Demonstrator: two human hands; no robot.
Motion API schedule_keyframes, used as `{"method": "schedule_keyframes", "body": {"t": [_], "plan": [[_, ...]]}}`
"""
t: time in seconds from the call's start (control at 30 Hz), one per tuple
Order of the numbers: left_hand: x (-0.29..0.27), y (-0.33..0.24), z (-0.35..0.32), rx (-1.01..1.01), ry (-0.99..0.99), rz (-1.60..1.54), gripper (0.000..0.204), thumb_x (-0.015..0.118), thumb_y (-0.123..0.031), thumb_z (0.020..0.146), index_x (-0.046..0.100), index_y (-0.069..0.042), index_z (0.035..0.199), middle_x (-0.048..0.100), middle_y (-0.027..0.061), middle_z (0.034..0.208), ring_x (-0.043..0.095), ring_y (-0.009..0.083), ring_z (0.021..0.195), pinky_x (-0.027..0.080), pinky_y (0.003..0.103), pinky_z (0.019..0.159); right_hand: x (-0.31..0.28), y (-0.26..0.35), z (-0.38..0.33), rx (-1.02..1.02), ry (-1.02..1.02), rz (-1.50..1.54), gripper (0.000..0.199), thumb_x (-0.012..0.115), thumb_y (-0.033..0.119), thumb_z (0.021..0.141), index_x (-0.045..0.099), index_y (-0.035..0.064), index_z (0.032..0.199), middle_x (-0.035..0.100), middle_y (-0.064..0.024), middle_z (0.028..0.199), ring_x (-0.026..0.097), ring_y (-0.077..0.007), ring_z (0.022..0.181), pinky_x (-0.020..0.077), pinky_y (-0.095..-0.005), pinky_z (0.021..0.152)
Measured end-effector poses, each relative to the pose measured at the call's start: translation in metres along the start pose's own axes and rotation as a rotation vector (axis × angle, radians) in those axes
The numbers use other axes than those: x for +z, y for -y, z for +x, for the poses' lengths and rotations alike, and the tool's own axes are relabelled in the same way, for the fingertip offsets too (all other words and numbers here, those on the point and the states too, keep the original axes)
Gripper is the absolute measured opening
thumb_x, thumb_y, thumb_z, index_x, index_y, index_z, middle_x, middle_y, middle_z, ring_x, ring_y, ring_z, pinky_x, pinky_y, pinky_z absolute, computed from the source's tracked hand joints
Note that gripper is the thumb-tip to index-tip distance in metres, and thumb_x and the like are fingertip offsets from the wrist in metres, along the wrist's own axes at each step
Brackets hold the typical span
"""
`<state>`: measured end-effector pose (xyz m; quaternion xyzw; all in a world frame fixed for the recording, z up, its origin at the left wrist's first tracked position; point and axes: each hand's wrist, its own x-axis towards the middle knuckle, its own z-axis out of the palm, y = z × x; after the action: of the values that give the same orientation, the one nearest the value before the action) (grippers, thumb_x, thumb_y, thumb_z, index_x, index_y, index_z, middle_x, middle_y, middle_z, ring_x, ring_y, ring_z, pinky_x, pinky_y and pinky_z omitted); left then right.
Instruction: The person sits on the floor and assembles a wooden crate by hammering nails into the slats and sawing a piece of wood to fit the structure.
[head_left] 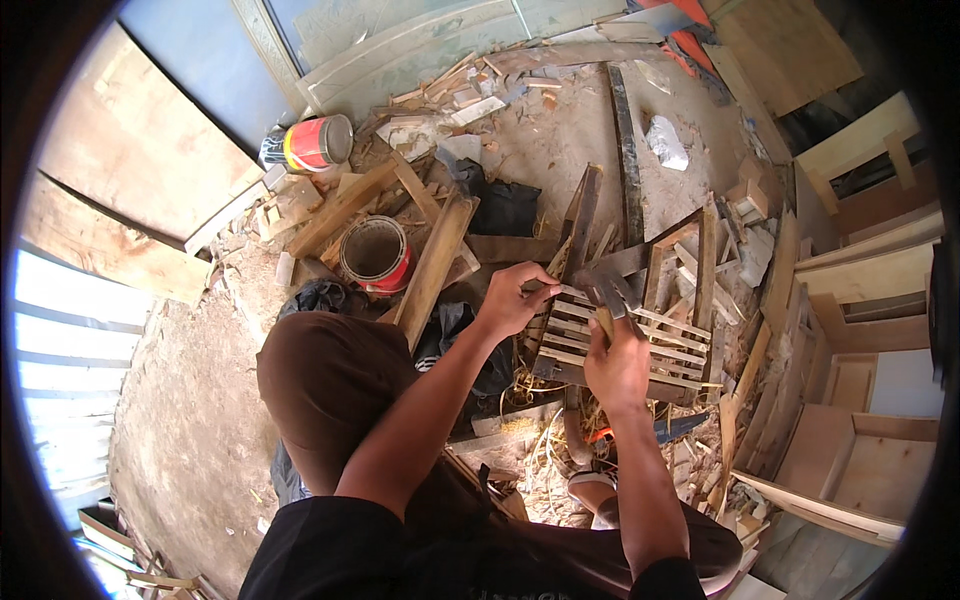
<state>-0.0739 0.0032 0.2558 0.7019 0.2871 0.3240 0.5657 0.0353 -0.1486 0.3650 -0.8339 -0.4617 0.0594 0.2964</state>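
A small slatted wooden frame (660, 345) lies on the dirt floor in front of me, with pale thin strips across it. My left hand (512, 300) pinches the near end of one thin strip at the frame's left side. My right hand (618, 365) grips the wooden handle of a tool with a broad dark metal blade (600, 285), held over the frame's upper slats. My knee in brown cloth (330, 375) is to the left.
An open red tin can (376, 254) stands left of the frame, another red can (318, 142) lies farther back. Wood offcuts, planks and shavings litter the floor. Wooden boxes and panels (860, 440) stack up on the right. Dark cloth (505, 205) lies beyond.
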Motion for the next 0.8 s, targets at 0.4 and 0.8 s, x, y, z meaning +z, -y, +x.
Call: {"method": "schedule_keyframes", "body": {"t": [0.4,0.8], "plan": [[-0.001,0.005,-0.001,-0.058,0.005,-0.042,0.011,0.079,-0.007,0.094,0.075,-0.002,0.103,0.076,0.0061,0.103,0.072,0.0135,0.1,0.06,0.032,0.078,-0.028,0.028,-0.012,-0.247,-0.286,0.296,0.02,0.07,0.0,0.094,0.068,-0.0061,0.113,0.073,-0.0234,0.097,0.074,-0.035,0.075,0.0567,-0.0406,0.066],[-0.003,0.01,0.0,0.013,-0.009,0.007,0.011,0.08,-0.006,0.093,0.077,-0.004,0.104,0.075,0.0059,0.1,0.072,0.0138,0.096,0.059,0.032,0.076,-0.015,0.015,0.002,-0.136,-0.105,0.059,0.028,0.07,0.003,0.094,0.07,-0.0003,0.121,0.073,-0.0273,0.097,0.072,-0.0464,0.08,0.0576,-0.0491,0.066]]}}
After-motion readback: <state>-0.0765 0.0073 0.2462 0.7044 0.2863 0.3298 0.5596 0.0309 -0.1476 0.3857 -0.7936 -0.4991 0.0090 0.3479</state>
